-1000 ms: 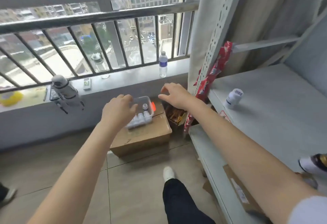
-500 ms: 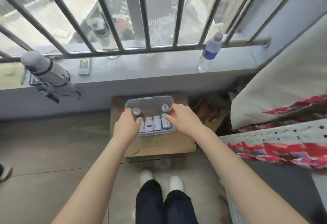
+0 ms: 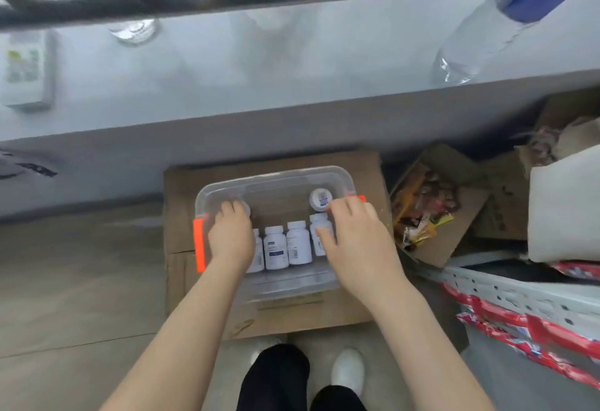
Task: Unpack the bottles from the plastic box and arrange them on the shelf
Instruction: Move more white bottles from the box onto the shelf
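Observation:
A clear plastic box (image 3: 276, 176) with orange latches (image 3: 199, 245) sits on a closed cardboard carton (image 3: 181, 183). Inside it, several white bottles (image 3: 276, 248) lie side by side, and one white bottle (image 3: 319, 198) stands upright at the back right. My left hand (image 3: 230, 238) is inside the box at the left, fingers curled over another upright bottle whose cap edge shows (image 3: 247, 210). My right hand (image 3: 354, 241) rests with spread fingers on the rightmost lying bottle (image 3: 316, 227). The grey metal shelf (image 3: 519, 378) is at the lower right.
The grey window sill (image 3: 292, 86) carries a water bottle (image 3: 480, 40), a small remote-like device (image 3: 26, 69) and a glass (image 3: 133, 29). An open carton of snack packets (image 3: 425, 215) and a white box (image 3: 565, 206) stand right of the box. Red-and-white wrap (image 3: 535, 326) covers the shelf's perforated rail.
I have leaned much closer over the box. Both hands moved from its sides down inside it, onto the bottles at the left and right.

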